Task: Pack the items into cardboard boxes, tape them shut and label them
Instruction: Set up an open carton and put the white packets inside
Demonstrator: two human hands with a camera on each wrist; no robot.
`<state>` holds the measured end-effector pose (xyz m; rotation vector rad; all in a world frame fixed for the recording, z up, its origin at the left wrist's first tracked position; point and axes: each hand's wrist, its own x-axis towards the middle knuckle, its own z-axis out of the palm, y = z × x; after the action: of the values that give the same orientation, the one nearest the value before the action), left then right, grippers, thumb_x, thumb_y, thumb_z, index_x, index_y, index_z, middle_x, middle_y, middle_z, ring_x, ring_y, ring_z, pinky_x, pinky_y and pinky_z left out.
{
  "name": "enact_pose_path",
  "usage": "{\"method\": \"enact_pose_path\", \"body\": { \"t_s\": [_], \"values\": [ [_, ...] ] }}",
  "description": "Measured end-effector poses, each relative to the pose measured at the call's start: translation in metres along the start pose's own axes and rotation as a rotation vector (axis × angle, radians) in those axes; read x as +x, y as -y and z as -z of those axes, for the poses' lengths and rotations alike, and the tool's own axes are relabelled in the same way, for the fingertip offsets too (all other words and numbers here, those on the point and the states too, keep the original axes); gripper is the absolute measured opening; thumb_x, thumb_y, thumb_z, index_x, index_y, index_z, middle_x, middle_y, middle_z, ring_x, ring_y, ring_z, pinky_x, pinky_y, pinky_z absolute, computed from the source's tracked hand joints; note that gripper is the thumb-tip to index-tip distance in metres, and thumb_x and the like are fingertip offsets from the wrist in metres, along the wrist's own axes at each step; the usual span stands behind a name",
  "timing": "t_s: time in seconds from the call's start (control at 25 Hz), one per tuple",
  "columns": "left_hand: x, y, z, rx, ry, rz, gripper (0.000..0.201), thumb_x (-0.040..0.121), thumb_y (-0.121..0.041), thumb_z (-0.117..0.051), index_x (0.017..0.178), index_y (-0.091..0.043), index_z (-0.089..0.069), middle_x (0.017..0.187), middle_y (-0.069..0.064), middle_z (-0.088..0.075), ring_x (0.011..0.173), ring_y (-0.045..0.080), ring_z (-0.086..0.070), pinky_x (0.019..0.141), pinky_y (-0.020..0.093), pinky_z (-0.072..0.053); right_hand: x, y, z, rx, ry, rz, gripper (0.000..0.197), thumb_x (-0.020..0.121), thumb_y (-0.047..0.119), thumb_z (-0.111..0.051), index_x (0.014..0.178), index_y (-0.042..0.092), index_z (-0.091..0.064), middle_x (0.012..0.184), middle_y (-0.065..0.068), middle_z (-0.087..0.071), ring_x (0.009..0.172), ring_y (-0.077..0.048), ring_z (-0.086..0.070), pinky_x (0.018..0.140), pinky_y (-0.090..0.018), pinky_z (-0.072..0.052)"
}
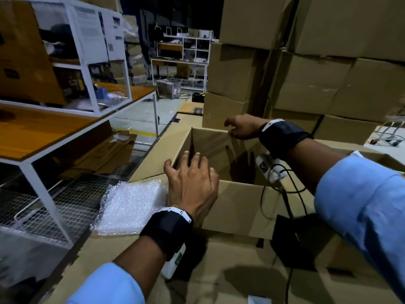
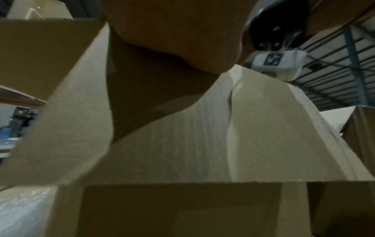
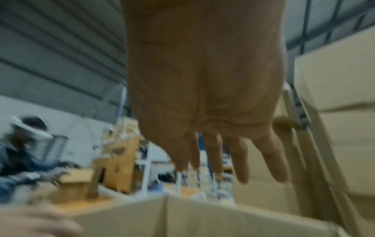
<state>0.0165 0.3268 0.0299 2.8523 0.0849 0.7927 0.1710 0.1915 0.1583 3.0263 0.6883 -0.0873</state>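
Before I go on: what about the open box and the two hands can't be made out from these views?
- Open box: its floor is dark in the head view, so contents cannot be told.
- Left hand: fingertips dip behind the side flap; the left wrist view shows only palm and cardboard.
- Right hand: right wrist view is motion-blurred; its hold on the far wall is unclear.

We see our left hand [image 1: 192,185] spread flat on the near left corner of an open cardboard box [image 1: 236,202], beside bubble wrap [image 1: 131,205]; our right hand [image 1: 242,127] touches its far rim.
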Motion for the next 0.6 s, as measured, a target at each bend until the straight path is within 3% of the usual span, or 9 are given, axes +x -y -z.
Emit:
{"method": "enact_pose_path", "body": {
  "t_s": [0.12, 0.24, 0.36, 0.44, 0.52, 0.6],
  "values": [
    [0.0, 0.004, 0.0, -0.025, -0.039, -0.048, 0.056, 0.098, -0.047, -0.022, 0.124, -0.02, -0.064, 0.138, 0.001, -0.061, 0.136, 0.022, -0.045, 0.106, 0.058, -0.027, -0.054, 0.001, 0.017, 0.084, 0.011, 0.03, 0.042, 0.103, 0.026, -0.05, 0.144, 0.015, -0.049, 0.143, -0.011, -0.053, 0.129, -0.029, -0.051, 0.103, -0.039, -0.041],
    [-0.008, 0.007, 0.002, 0.029, -0.03, -0.164, 0.062, 0.098, -0.053, -0.021, 0.134, -0.02, -0.059, 0.147, 0.003, -0.052, 0.14, 0.023, -0.04, 0.107, 0.064, -0.025, -0.106, -0.003, 0.006, 0.127, 0.028, 0.058, 0.044, 0.103, 0.036, -0.048, 0.143, 0.019, -0.049, 0.14, -0.009, -0.056, 0.126, -0.026, -0.053, 0.103, -0.038, -0.043],
    [-0.023, 0.011, 0.001, 0.097, 0.031, -0.212, 0.066, 0.097, -0.063, -0.019, 0.145, -0.028, -0.048, 0.156, 0.005, -0.039, 0.147, 0.027, -0.029, 0.107, 0.078, -0.01, -0.142, -0.011, -0.029, 0.218, 0.073, 0.035, 0.048, 0.1, 0.054, -0.043, 0.138, 0.025, -0.052, 0.133, -0.005, -0.06, 0.116, -0.023, -0.057, 0.1, -0.043, -0.047],
    [-0.029, 0.014, 0.0, 0.115, 0.086, -0.188, 0.071, 0.093, -0.071, -0.013, 0.151, -0.036, -0.034, 0.161, 0.005, -0.029, 0.151, 0.03, -0.018, 0.105, 0.081, -0.004, -0.165, -0.01, -0.055, 0.279, 0.075, 0.029, 0.051, 0.096, 0.064, -0.043, 0.132, 0.028, -0.052, 0.13, -0.001, -0.058, 0.114, -0.021, -0.056, 0.098, -0.043, -0.049],
    [-0.031, 0.014, 0.001, 0.132, 0.106, -0.186, 0.077, 0.089, -0.076, -0.01, 0.153, -0.038, -0.024, 0.162, 0.007, -0.025, 0.151, 0.031, -0.013, 0.104, 0.079, -0.009, -0.182, -0.009, -0.081, 0.217, 0.027, 0.047, 0.062, 0.088, 0.073, -0.046, 0.135, 0.032, -0.048, 0.138, 0.0, -0.051, 0.129, -0.027, -0.046, 0.104, -0.05, -0.045],
    [-0.032, 0.016, 0.0, 0.152, 0.107, -0.198, 0.08, 0.086, -0.078, -0.009, 0.154, -0.036, -0.018, 0.161, 0.008, -0.025, 0.15, 0.032, -0.015, 0.102, 0.075, -0.014, -0.193, -0.004, -0.101, 0.153, -0.057, 0.04, 0.069, 0.089, 0.07, -0.05, 0.146, 0.034, -0.035, 0.154, 0.001, -0.037, 0.146, -0.03, -0.024, 0.115, -0.058, -0.032]
  ]
}}
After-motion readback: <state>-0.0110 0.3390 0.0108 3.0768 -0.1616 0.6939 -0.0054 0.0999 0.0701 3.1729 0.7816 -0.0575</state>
